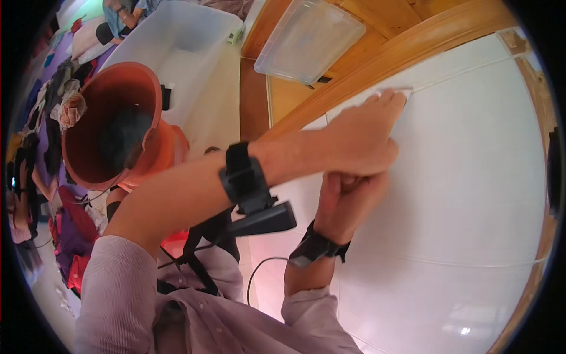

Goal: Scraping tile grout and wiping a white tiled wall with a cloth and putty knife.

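Observation:
My left hand (362,133) reaches across, its fingers bent over a thin white flat piece (403,92) pressed to the white tiled surface (466,171). Only a corner of that piece shows past the fingertips, beside a pale tile joint. Just below, my right hand (356,203) is closed, its curled fingers touching the underside of the left hand. What it grips, if anything, is hidden. Black straps with small devices circle both wrists.
At left stands an orange bucket (154,100) with dark contents. Behind it is a large translucent plastic tub (194,29). A clear lid (309,41) lies near the wooden edging (413,44). Clothes (76,236) are spread at far left; another person (127,17) sits beyond.

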A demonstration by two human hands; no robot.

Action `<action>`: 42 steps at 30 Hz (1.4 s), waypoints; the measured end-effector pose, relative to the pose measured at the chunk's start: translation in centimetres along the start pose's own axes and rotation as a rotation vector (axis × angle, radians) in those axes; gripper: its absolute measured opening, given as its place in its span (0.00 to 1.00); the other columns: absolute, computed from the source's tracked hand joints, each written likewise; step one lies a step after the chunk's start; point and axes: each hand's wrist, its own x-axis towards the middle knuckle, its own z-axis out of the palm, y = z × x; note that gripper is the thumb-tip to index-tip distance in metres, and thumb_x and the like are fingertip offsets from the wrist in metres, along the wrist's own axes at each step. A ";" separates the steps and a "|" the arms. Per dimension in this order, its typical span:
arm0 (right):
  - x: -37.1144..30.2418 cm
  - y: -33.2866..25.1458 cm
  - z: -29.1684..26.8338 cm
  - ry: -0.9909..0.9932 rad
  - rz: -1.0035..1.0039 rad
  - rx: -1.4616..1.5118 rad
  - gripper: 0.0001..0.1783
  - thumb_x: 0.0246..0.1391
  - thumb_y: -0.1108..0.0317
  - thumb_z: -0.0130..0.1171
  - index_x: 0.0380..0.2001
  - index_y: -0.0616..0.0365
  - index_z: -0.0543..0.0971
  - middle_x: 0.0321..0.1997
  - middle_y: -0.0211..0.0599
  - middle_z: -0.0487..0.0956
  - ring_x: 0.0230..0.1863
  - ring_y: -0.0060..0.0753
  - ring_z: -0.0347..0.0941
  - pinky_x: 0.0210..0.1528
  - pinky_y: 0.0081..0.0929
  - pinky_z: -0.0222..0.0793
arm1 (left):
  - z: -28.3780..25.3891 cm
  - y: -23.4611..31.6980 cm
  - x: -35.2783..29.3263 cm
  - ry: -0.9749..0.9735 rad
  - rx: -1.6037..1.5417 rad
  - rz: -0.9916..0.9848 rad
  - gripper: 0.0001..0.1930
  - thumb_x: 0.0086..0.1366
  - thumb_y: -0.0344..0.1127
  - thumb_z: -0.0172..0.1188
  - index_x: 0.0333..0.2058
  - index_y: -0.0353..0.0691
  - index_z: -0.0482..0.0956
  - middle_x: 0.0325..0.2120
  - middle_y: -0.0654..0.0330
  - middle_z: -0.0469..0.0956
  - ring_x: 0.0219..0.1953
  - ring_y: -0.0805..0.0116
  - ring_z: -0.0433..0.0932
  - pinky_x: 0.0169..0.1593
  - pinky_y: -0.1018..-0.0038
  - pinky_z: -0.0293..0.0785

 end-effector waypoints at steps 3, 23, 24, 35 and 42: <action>0.0 -0.4 0.4 0.049 -0.010 0.057 0.19 0.67 0.61 0.43 0.54 0.60 0.72 0.18 0.15 0.59 0.15 0.08 0.47 0.18 0.11 0.48 | 0.3 0.0 0.3 0.095 0.041 0.112 0.30 0.51 0.27 0.49 0.55 0.22 0.60 0.54 0.36 0.64 0.57 0.39 0.64 0.54 0.53 0.69; 0.2 -1.2 0.4 0.046 -0.015 0.058 0.15 0.67 0.61 0.43 0.47 0.56 0.74 0.16 0.15 0.55 0.16 0.09 0.46 0.19 0.13 0.47 | -1.3 2.2 1.1 -0.040 0.079 0.017 0.30 0.49 0.27 0.52 0.54 0.22 0.61 0.50 0.39 0.66 0.56 0.43 0.66 0.53 0.54 0.69; 0.9 -1.0 0.3 -0.060 -0.022 0.075 0.15 0.67 0.61 0.43 0.47 0.57 0.74 0.16 0.15 0.55 0.16 0.09 0.47 0.18 0.13 0.47 | -1.3 1.8 1.2 -0.039 0.081 0.019 0.30 0.49 0.27 0.52 0.54 0.22 0.61 0.50 0.39 0.66 0.56 0.43 0.66 0.53 0.54 0.69; 1.0 -0.8 1.5 -0.047 -0.049 0.106 0.16 0.67 0.61 0.43 0.50 0.56 0.73 0.15 0.15 0.55 0.15 0.09 0.47 0.17 0.12 0.47 | -1.3 1.3 1.5 0.002 -0.029 0.049 0.14 0.52 0.25 0.47 0.39 0.26 0.61 0.31 0.34 0.71 0.35 0.35 0.71 0.38 0.53 0.67; 1.4 -1.3 1.3 -0.051 -0.038 0.079 0.16 0.66 0.60 0.42 0.48 0.56 0.73 0.14 0.16 0.55 0.14 0.10 0.48 0.16 0.13 0.47 | -1.0 1.2 1.9 0.091 0.092 0.221 0.18 0.53 0.25 0.47 0.44 0.28 0.62 0.33 0.34 0.72 0.38 0.37 0.72 0.41 0.56 0.69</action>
